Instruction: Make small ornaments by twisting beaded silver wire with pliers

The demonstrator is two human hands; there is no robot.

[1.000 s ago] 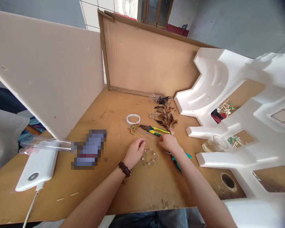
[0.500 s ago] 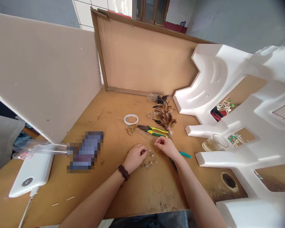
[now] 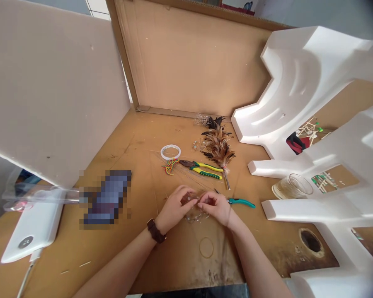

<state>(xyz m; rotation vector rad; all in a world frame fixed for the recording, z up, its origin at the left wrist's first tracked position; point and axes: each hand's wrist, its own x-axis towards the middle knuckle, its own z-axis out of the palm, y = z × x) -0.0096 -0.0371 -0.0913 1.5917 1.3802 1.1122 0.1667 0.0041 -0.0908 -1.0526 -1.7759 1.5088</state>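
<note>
My left hand (image 3: 176,205), with a dark watch on the wrist, pinches a thin wire ring strung with small clear beads (image 3: 192,218). Fingertips of my right hand (image 3: 216,208) are closed beside the left ones, at the ring's upper edge, on what looks like thin wire; the fingers hide most of it. Part of the beaded ring hangs below both hands, just above or on the table. To the right, teal-handled pliers (image 3: 243,202) lie partly behind my right hand. Yellow-green pliers (image 3: 202,169) rest beyond the hands.
A white tape roll (image 3: 162,153) and coloured cords (image 3: 171,166) lie behind. A feather duster (image 3: 219,142) is near tangled wire (image 3: 202,119). A blurred phone (image 3: 107,198) and white power bank (image 3: 34,231) are left. A glass (image 3: 292,186) stands beside white foam (image 3: 286,209) on the right.
My right hand has come down and left from above the ring to meet my left hand's fingertips. The view has tilted down slightly.
</note>
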